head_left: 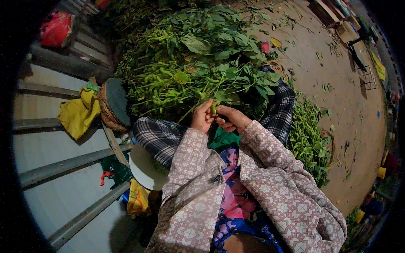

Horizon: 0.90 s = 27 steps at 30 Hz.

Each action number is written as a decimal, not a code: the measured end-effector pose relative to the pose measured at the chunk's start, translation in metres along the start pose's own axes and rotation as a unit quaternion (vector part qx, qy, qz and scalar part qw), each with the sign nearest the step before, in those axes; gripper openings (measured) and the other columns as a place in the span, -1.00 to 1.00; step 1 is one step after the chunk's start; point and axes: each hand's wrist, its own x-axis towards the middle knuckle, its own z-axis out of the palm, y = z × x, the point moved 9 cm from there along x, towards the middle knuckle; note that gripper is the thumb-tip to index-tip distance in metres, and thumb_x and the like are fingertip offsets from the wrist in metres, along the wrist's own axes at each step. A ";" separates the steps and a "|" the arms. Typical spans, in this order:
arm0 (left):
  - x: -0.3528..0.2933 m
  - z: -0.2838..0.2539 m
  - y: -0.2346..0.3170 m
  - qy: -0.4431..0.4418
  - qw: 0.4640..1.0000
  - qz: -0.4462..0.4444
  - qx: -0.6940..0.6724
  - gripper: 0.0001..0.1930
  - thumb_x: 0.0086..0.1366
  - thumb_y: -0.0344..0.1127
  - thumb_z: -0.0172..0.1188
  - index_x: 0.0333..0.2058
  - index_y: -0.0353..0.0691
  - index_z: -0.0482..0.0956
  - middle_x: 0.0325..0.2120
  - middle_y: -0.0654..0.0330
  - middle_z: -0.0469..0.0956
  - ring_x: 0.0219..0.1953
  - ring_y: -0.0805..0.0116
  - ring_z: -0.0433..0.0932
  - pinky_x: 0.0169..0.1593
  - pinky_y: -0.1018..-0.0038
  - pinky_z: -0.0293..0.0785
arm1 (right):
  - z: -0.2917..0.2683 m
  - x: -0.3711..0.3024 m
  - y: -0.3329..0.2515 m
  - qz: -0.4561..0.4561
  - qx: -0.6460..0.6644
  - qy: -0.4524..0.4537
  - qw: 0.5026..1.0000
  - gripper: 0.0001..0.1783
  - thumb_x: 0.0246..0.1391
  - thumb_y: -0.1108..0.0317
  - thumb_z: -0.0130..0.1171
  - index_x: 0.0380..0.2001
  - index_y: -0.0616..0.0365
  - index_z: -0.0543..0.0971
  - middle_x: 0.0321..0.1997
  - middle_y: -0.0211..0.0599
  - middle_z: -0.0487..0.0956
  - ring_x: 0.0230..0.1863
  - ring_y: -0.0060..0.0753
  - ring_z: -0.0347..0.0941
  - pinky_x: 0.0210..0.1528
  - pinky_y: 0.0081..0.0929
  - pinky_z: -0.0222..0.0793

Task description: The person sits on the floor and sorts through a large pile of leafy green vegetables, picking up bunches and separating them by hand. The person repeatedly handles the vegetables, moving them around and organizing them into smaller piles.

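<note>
My left hand [202, 117] and my right hand [234, 119] meet in front of my lap, both with fingers closed. Between their fingertips shows a green soybean pod [213, 109], which both hands pinch. Thin stems run from there up into a large heap of soybean plants [168, 82], thick with leaves and pods. The heap lies just beyond my hands, over and between my knees in checked trousers. My fingers partly hide the pod and the stem it hangs on.
More podded plants [310, 135] lie beside my right knee. At my left stand a round woven stool [112, 105], a yellow cloth [80, 111] and a white basin [143, 166]. A slatted metal panel [63, 168] edges the left side. Leaf scraps litter the brown floor [329, 76] at right.
</note>
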 end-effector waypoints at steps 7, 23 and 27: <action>-0.008 0.012 0.006 -0.012 0.969 0.087 0.231 -0.82 0.19 -0.18 0.13 -0.38 -0.15 0.45 -0.56 0.39 0.45 -0.61 0.68 0.32 -0.60 0.72 0.20 | -0.009 0.000 0.001 -0.032 -0.064 0.074 0.995 -0.82 0.21 0.16 -0.17 -0.38 -0.03 0.32 -0.67 -0.58 0.26 -0.81 -0.74 -0.05 -0.80 -0.71 -0.20; -0.004 -0.011 -0.047 -0.034 0.992 0.030 -0.117 -0.78 0.24 -0.25 -0.06 -0.27 -0.21 0.50 -0.46 0.30 0.50 -0.50 0.54 0.46 -0.53 0.61 0.34 | -0.014 0.018 -0.074 -0.243 -0.580 0.225 0.744 -0.73 0.03 0.20 0.07 -0.31 0.19 0.43 -0.46 -0.12 0.52 -0.39 -0.04 0.46 -0.37 -0.24 0.34; -0.010 -0.001 -0.037 -0.105 0.981 0.013 -0.162 -0.78 0.24 -0.23 -0.05 -0.26 -0.20 0.49 -0.43 0.29 0.50 -0.45 0.51 0.46 -0.47 0.57 0.36 | 0.015 0.051 -0.094 -0.349 -0.659 0.249 0.618 -0.70 -0.03 0.18 0.10 -0.30 0.16 0.42 -0.43 -0.05 0.51 -0.35 0.08 0.44 -0.34 -0.18 0.33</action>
